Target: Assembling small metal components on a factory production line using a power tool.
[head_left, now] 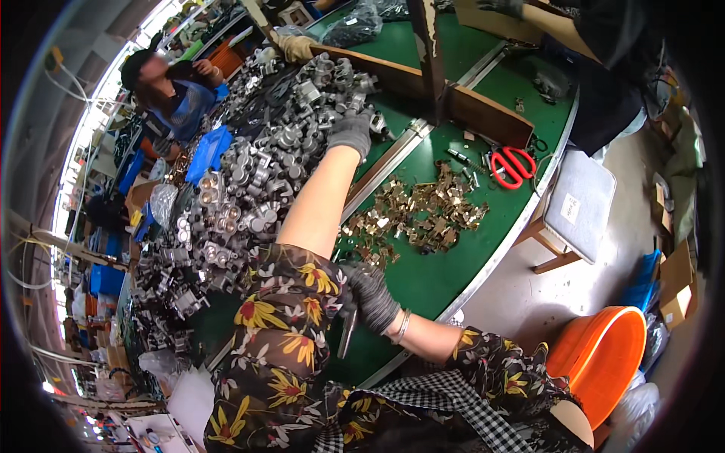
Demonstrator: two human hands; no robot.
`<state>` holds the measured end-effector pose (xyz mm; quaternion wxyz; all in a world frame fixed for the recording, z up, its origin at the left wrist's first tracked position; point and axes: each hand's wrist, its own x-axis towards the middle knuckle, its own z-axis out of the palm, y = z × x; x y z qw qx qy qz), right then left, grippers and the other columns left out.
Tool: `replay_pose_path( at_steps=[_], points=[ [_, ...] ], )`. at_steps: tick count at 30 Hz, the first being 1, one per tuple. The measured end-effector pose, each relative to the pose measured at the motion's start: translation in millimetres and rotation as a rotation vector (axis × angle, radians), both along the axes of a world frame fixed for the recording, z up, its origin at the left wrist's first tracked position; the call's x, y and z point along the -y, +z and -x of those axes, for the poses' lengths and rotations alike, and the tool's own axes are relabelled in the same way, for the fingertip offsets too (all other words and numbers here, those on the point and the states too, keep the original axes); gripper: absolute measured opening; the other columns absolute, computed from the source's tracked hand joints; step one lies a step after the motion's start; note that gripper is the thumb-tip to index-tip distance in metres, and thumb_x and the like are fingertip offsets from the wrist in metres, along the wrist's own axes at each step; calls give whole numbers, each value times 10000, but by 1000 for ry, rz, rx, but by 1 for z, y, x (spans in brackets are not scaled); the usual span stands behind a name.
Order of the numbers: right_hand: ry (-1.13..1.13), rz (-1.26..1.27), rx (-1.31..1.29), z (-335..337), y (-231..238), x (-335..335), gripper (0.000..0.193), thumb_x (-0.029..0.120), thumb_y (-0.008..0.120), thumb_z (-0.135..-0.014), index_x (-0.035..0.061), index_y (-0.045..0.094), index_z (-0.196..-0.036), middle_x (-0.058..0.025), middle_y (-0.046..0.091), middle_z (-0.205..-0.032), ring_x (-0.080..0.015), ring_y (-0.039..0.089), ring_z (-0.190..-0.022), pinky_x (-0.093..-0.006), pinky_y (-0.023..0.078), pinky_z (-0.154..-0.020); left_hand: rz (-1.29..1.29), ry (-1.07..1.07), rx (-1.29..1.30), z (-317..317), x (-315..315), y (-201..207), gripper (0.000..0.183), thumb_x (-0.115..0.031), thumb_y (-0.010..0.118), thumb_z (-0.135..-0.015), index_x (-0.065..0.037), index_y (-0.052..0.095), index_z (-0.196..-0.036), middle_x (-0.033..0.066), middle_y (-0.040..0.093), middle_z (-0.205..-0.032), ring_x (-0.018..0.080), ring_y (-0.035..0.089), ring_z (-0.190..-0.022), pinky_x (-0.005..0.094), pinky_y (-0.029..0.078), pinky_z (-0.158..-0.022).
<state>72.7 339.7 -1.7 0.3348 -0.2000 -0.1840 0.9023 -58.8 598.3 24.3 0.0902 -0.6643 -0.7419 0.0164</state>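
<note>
My left hand (350, 136), in a grey knit glove, reaches far out to the edge of a big heap of silver metal castings (260, 177). Its fingers are among the castings and mostly hidden, so I cannot see whether they grip one. Closer to me, my right hand (374, 300), also gloved and with a bracelet at the wrist, is closed around a slim grey metal tool (348, 332). The tool points down toward my body, and its exact kind is not clear. Just beyond that hand lies a loose spread of small brass-coloured metal pieces (423, 208) on the green table (445, 275).
Red-handled scissors (513, 167) lie near the table's right edge. A wooden board (491, 115) and a post (427, 57) divide the table. A blue tray (208, 154) sits by the heap. Right are a stool (580, 204) and an orange tub (596, 362). Two other people work nearby.
</note>
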Motion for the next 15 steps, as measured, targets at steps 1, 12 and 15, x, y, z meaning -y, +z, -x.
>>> replay_pose_path(
  at_steps=[1,12,15],
  points=[
    [-2,37,-4,0,8,2,259,231,556,-912,62,506,-722,-41,466,-502,-142,452,-395,-282,413,-400,105,71,65,10,-9,-6,364,-139,478,-900,-180,519,-1259,126,543,-1268,357,572,-1100,449,471,-937],
    [51,36,-36,2,-6,-8,292,244,575,-905,80,484,-681,-35,451,-488,-148,451,-396,-289,411,-402,-240,-228,545,15,107,58,194,-115,588,-865,-104,582,-1059,134,579,-1018,320,612,-866,406,524,-738],
    [34,12,-48,5,-6,-7,313,270,576,-910,87,480,-674,-23,445,-484,-144,447,-394,-283,396,-395,-472,-581,271,25,189,89,249,-105,631,-833,-127,580,-1076,139,576,-1036,330,600,-909,421,518,-751]
  ],
)
